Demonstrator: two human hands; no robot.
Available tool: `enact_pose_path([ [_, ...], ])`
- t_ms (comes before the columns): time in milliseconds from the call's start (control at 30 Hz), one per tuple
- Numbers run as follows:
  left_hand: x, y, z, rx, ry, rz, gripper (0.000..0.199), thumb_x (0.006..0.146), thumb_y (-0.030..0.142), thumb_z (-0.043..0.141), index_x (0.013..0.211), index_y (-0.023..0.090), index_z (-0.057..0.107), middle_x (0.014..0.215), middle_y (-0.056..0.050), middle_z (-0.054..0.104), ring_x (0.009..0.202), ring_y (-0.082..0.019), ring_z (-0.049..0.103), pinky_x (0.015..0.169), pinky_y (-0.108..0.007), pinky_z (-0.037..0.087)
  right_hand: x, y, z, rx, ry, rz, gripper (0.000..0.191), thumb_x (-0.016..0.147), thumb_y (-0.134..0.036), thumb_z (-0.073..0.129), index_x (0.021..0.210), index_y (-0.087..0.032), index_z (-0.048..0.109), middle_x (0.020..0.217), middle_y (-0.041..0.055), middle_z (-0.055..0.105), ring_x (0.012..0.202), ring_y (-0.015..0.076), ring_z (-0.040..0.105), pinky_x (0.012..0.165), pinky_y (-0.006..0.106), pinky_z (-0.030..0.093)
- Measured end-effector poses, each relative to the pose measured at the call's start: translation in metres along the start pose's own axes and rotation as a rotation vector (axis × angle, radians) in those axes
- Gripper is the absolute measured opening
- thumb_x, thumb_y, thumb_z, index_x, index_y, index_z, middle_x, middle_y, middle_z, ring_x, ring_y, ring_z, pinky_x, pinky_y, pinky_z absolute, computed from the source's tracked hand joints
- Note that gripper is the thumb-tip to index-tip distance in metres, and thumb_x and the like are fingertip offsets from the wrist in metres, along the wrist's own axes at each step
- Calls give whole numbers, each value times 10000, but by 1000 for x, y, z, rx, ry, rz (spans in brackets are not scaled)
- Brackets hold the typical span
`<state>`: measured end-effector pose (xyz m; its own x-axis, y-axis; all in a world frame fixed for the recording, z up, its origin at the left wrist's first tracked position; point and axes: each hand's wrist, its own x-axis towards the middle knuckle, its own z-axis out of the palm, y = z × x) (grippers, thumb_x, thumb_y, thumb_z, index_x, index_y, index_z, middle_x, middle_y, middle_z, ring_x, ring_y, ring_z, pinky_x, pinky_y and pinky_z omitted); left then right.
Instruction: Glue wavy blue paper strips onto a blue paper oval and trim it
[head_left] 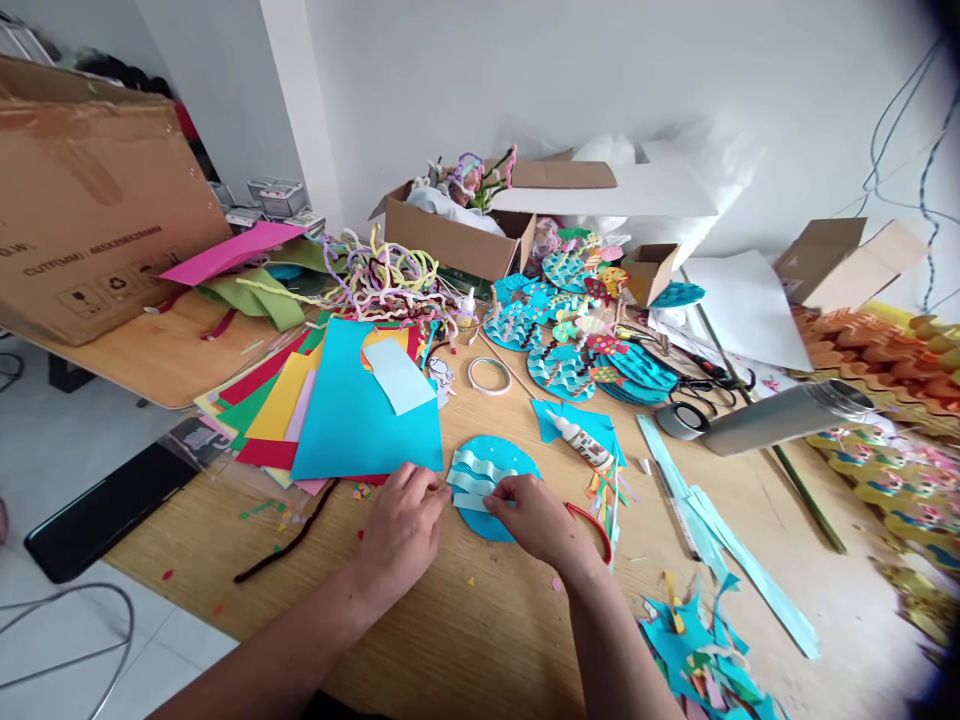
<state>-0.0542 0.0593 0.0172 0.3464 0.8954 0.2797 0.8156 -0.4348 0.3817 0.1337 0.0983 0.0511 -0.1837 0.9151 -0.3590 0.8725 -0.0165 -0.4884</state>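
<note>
A round blue paper disc [499, 455] lies on the wooden table, with wavy light blue strips [480, 466] across it. Over its lower part, my right hand [536, 520] pinches the end of a flat light blue strip [471, 501]. Just left of the disc is my left hand [405, 530], its fingers drawn together near the strip's left end; whether they hold anything is hidden. A glue bottle [583, 443] lies on blue paper scraps behind my right hand. Red-handled scissors [592, 530] rest beside my right wrist.
Coloured paper sheets [367, 420] are stacked at the left, near a black phone [105, 500]. Finished blue discs [562, 370], a tape roll [489, 376] and pipe cleaners [375, 280] lie farther back. Rightward are light blue strips [750, 570], a metal flask [787, 418] and paper scraps [690, 640].
</note>
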Motion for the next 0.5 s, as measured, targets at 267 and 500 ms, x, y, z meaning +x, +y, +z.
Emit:
enact_pose_path([
  [267,-1,3,3,46,-33,37,291,835,27,477,1002,168,668,895,-71,604,893,-229,503,779,-379,471,0,-1,2,-4,9,-8,201,802,-224,527,663,-177,663,655,37,667,586,145,539,541,246,306],
  [500,0,7,3,68,-23,61,250,849,42,474,958,158,666,879,-61,596,879,-222,495,755,-379,478,1,2,6,-4,27,1,196,789,-228,537,642,-180,658,653,33,671,594,137,543,545,239,290],
])
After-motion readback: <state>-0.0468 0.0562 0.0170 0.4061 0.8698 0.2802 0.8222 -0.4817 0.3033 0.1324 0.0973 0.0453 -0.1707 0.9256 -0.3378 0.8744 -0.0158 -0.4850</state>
